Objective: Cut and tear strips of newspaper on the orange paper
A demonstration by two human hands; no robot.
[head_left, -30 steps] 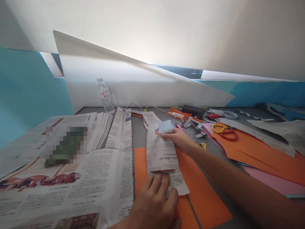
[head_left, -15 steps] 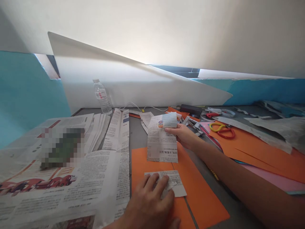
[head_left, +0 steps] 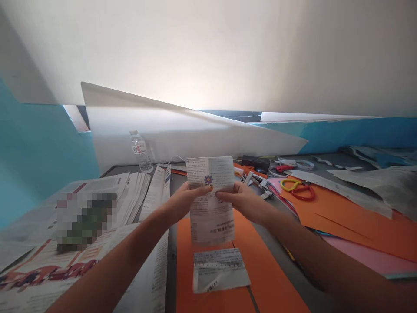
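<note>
Both my hands hold one rectangular newspaper piece [head_left: 211, 217] upright above the desk, its lower part slightly blurred. My left hand [head_left: 187, 198] pinches its left side, thumb across the front near a small printed flower. From the right side, my right hand [head_left: 236, 198] grips it the same way; the fingers behind the paper are hidden. Below lies a smaller newspaper piece [head_left: 221, 269], flat on orange paper [head_left: 270, 269] that shows a dark gap or line down its middle.
Newspaper sheets [head_left: 107, 265] cover the left side, with a water bottle [head_left: 141, 152] behind them. To the right are scissors [head_left: 301, 191] with red and yellow handles, orange sheets [head_left: 342, 217] and a black case [head_left: 256, 163]. A white panel [head_left: 195, 134] leans at the back.
My left hand has lifted off the smaller newspaper piece and now grips the left side of the larger one. My right hand keeps its hold. The view has tilted up slightly.
</note>
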